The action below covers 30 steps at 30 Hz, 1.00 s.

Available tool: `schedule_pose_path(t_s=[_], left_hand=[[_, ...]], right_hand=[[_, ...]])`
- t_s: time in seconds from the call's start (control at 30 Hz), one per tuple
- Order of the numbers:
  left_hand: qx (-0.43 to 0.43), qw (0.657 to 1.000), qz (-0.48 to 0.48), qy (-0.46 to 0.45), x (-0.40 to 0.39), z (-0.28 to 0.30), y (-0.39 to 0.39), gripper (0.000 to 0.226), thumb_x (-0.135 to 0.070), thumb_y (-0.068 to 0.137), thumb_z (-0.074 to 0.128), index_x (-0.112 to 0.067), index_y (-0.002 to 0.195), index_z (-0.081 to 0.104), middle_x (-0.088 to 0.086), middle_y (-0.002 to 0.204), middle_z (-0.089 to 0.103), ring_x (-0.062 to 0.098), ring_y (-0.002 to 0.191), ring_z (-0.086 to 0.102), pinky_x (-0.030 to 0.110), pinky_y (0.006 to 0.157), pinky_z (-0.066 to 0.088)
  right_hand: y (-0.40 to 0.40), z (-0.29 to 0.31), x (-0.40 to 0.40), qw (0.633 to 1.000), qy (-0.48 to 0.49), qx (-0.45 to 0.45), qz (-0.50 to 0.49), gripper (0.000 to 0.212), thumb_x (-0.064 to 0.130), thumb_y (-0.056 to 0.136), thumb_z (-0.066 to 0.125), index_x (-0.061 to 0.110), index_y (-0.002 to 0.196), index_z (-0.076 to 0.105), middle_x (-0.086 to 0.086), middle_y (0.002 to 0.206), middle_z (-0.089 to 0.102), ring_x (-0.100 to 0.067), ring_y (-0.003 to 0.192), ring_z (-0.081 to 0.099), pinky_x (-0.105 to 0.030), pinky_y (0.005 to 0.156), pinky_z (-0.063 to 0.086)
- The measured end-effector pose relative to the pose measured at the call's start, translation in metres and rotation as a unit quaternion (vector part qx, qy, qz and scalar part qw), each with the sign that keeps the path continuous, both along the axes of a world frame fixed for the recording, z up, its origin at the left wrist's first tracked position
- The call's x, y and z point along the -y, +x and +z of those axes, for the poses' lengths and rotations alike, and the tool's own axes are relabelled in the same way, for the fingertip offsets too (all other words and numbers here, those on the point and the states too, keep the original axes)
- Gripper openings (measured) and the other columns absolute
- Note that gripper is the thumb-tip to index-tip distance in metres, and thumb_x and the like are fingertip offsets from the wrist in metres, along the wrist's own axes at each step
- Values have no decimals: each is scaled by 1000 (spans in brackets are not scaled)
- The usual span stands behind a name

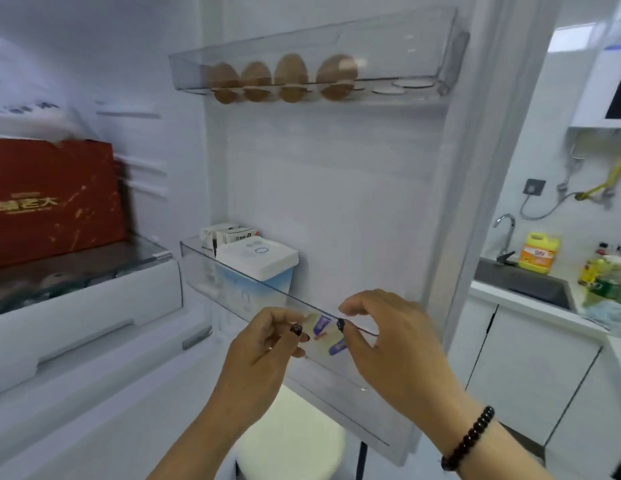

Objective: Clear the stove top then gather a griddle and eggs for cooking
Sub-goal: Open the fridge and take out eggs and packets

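Both hands are raised in front of the open fridge door, at about 6 o'clock in the view. Left hand point(267, 344): fingers curled in, thumb and fingertips close together; whether they touch the small packet point(323, 332) is unclear through the blur. Right hand point(382, 330): fingers curled, thumb and forefinger apart, hovering just beside the clear rim of the lower door shelf point(233, 271); contact can't be confirmed. Dark nail polish on both hands, a black bead bracelet point(470, 439) on the right wrist.

Eggs point(283, 77): four brown ones, upright, side by side in the holed tray of the clear top door shelf point(423, 36) at 12 o'clock. They fill the left holes; the right holes are bare. Well apart from both hands.

Packet between the hands: pale yellow with purple-blue marks, print unreadable. It sits behind the clear shelf front. At the shelf's left end there's a white-lidded blue tub point(257, 268) and small cartons point(226, 233), text too small to read.

Red box point(49, 199) at 9 o'clock on a fridge shelf, gold characters, blurred. At 3 o'clock, a sink point(531, 282) with a tap point(506, 233) and a yellow detergent jug point(539, 252) with an orange label, not legible.
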<state>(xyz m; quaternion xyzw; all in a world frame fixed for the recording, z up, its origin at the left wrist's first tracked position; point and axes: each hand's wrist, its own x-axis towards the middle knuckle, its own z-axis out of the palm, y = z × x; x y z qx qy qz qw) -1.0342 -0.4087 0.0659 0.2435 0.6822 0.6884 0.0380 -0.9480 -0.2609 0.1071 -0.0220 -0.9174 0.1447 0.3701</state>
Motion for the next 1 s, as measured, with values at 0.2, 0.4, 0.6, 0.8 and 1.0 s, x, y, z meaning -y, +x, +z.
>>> schedule_pose_path(t_s=[0.2,0.4,0.6,0.8,1.0], left_hand=[[-64,998,18,-6,0,12,-55,37,-2,94,53,-32,117,48,-8,82,70,9,76,68,23,76,51],[-107,989,-14,-105,-12,9,-74,58,-11,93,56,-38,138,33,-8,95,65,8,80,63,8,68,46],[-109,975,-54,-187,-29,10,-76,86,-22,93,58,-49,148,-2,-14,99,64,5,78,62,22,73,54],[-109,964,-51,-236,-41,17,-75,89,-25,93,58,-43,150,-7,-16,101,61,5,81,61,23,78,54],[-128,960,-12,-251,-38,16,-81,74,-24,92,59,-36,150,15,-15,102,61,3,81,61,17,75,48]], right_hand=[[-36,8,-2,998,25,25,-47,16,18,86,65,24,100,67,13,87,68,-10,80,65,-30,82,45],[-57,11,-23,987,-41,119,-104,16,23,96,50,27,100,65,11,93,68,-9,87,62,-28,79,52],[-71,5,-60,982,-125,110,-89,18,21,93,54,31,86,66,13,89,69,-7,83,64,-34,73,56],[-84,9,-92,979,-162,116,-49,17,19,93,59,31,85,67,14,89,71,-3,85,66,-31,79,57],[-93,9,-112,980,-164,110,-24,18,14,92,60,28,84,67,13,87,70,-3,83,66,-28,78,58]])
